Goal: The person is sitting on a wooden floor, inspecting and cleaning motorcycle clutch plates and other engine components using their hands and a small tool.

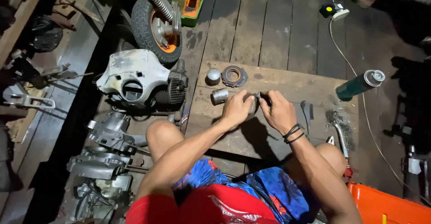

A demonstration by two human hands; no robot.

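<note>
Your bare arms, black cord bands [294,133] on your right wrist, red shirt [202,208], blue patterned shorts [274,190], bare knees

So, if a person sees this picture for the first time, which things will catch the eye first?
First the two hands, the left hand and the right hand, meeting over a small metal part on the wooden board in the middle. Next, the white engine housing on the floor to the left, with a small wheel with an orange hub behind it. On the right, a green spray can lies on its side at the board's edge.
</note>
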